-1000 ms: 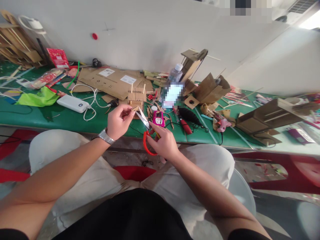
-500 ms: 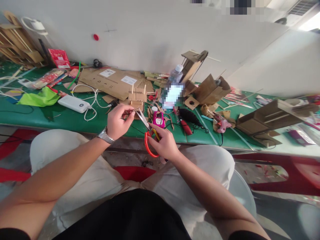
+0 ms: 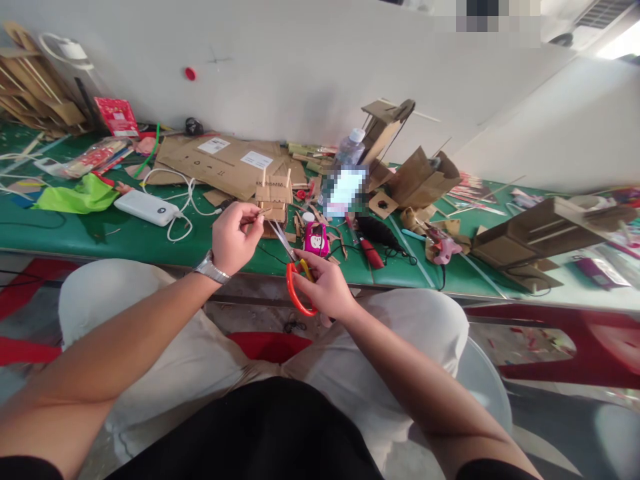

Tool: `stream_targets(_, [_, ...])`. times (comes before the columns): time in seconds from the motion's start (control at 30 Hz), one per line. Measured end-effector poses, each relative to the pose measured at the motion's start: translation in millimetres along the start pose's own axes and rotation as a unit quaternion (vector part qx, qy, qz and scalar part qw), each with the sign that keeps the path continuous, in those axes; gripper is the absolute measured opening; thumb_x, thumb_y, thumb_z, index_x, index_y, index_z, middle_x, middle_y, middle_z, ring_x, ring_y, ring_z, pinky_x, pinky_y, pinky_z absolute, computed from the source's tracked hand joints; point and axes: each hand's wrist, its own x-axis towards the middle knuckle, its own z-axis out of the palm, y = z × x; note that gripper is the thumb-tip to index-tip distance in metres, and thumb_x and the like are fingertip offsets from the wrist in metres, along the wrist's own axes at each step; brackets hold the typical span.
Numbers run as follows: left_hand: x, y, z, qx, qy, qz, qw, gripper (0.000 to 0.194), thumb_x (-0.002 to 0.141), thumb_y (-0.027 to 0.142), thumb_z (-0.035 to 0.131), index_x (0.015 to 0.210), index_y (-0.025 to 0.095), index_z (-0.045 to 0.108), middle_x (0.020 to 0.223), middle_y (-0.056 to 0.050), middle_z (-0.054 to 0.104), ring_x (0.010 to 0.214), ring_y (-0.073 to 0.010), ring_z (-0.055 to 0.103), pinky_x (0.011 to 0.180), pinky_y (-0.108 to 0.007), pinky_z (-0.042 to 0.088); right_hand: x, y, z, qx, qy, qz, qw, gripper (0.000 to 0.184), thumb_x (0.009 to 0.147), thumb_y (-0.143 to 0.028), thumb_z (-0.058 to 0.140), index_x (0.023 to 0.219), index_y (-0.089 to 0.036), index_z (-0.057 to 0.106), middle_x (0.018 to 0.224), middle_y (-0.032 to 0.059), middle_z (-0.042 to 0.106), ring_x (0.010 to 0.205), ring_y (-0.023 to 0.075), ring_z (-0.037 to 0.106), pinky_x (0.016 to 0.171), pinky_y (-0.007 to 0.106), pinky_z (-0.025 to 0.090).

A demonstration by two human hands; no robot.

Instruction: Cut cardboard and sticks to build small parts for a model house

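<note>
Pointing forward and left, slanted scissors (image 3: 291,253), right hand (image 3: 326,284)

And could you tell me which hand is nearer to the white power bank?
Left. The left hand is just right of the white power bank, pinching a small brown piece; the right hand is farther right, holding scissors.

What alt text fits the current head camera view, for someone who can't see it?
The right hand holds orange-handled scissors beside a small cardboard piece pinched in the left hand. Around them, a cluttered green table bears a white power bank, flattened cardboard and cardboard models.
</note>
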Motion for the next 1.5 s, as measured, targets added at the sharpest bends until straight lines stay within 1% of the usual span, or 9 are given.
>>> stream_targets(0.1, [3.0,-5.0,1.6,-0.016,0.015,-0.027,0.999,0.018,0.090,0.035,0.075,0.097,0.020,0.068,0.089,-0.005,0.074,0.077,-0.0168,0.069,0.071,-0.028,0.056,-1.3,2.3,2.5,0.046,-0.021,0.014,0.999,0.062,0.088,-0.045,0.070,0.140,-0.011,0.068,0.096,0.0056,0.073,0.073,0.0137,0.059,0.064,0.024,0.049])
stream_targets(0.23, [0.9,-8.4,5.4,-0.067,0.012,-0.070,0.995,0.026,0.090,0.042,0.076,0.098,0.019,0.067,0.086,-0.005,0.074,0.076,-0.0162,0.070,0.072,-0.027,0.058,-2.0,3.0,4.2,0.031,-0.018,0.020,0.999,0.063,0.088,-0.044,0.071,0.142,-0.013,0.067,0.091,0.0037,0.070,0.068,0.0119,0.054,0.061,0.023,0.047])
stream_targets(0.37, [-3.6,-10.2,7.6,-0.098,-0.002,-0.083,0.992,0.030,0.090,0.044,0.076,0.101,0.018,0.068,0.089,-0.006,0.076,0.079,-0.0166,0.073,0.074,-0.027,0.060,-2.2,2.2,4.5,0.027,-0.007,0.016,0.999,0.063,0.087,-0.044,0.071,0.142,-0.013,0.067,0.090,0.0039,0.071,0.066,0.0116,0.053,0.059,0.023,0.046])
stream_targets(0.5, [-4.9,-10.7,7.7,-0.088,-0.003,-0.072,0.994,0.033,0.091,0.047,0.076,0.102,0.018,0.068,0.090,-0.006,0.076,0.079,-0.0169,0.073,0.075,-0.028,0.061,-2.3,0.3,3.5,0.021,0.000,0.018,1.000,0.064,0.087,-0.043,0.072,0.143,-0.013,0.067,0.090,0.0036,0.071,0.064,0.0100,0.048,0.057,0.022,0.043])
stream_targets(0.63, [-5.1,-9.9,7.4,-0.074,0.001,-0.055,0.996,0.031,0.092,0.046,0.075,0.102,0.018,0.069,0.090,-0.006,0.076,0.078,-0.0164,0.074,0.074,-0.027,0.061,-1.7,0.9,2.5,0.017,0.005,0.019,1.000,0.065,0.086,-0.043,0.072,0.144,-0.013,0.067,0.089,0.0034,0.071,0.064,0.0101,0.047,0.057,0.022,0.041])
stream_targets(1.03, [-5.9,-9.1,7.3,-0.077,-0.001,-0.041,0.996,0.026,0.093,0.040,0.075,0.103,0.017,0.069,0.090,-0.006,0.077,0.080,-0.0165,0.074,0.074,-0.027,0.061,-0.5,1.5,2.5,0.011,0.009,0.015,1.000,0.065,0.087,-0.044,0.072,0.144,-0.013,0.067,0.088,0.0029,0.071,0.063,0.0101,0.045,0.057,0.022,0.040])
stream_targets(1.17, [-6.9,-8.2,7.4,-0.078,-0.006,-0.047,0.996,0.027,0.093,0.041,0.074,0.103,0.018,0.069,0.092,-0.006,0.077,0.081,-0.0168,0.075,0.076,-0.028,0.062,-0.5,0.9,2.4,0.005,0.010,0.013,1.000,0.066,0.087,-0.044,0.072,0.145,-0.013,0.067,0.087,0.0026,0.071,0.063,0.0099,0.044,0.057,0.022,0.040])
stream_targets(1.27, [-7.8,-7.1,7.6,-0.085,-0.011,-0.047,0.995,0.027,0.094,0.042,0.074,0.104,0.018,0.069,0.093,-0.006,0.077,0.082,-0.0169,0.075,0.077,-0.029,0.062,-0.5,1.2,2.2,-0.003,0.014,0.012,1.000,0.066,0.087,-0.044,0.072,0.144,-0.013,0.067,0.088,0.0028,0.071,0.063,0.0101,0.045,0.059,0.023,0.041])
stream_targets(1.5, [-10.1,-5.5,5.9,-0.061,-0.022,-0.015,0.998,0.021,0.095,0.035,0.073,0.105,0.017,0.069,0.095,-0.007,0.077,0.081,-0.0161,0.074,0.077,-0.028,0.062,-1.2,0.7,1.8,-0.007,0.014,0.012,1.000,0.066,0.088,-0.046,0.071,0.145,-0.014,0.067,0.088,0.0029,0.071,0.063,0.0106,0.046,0.058,0.022,0.041])
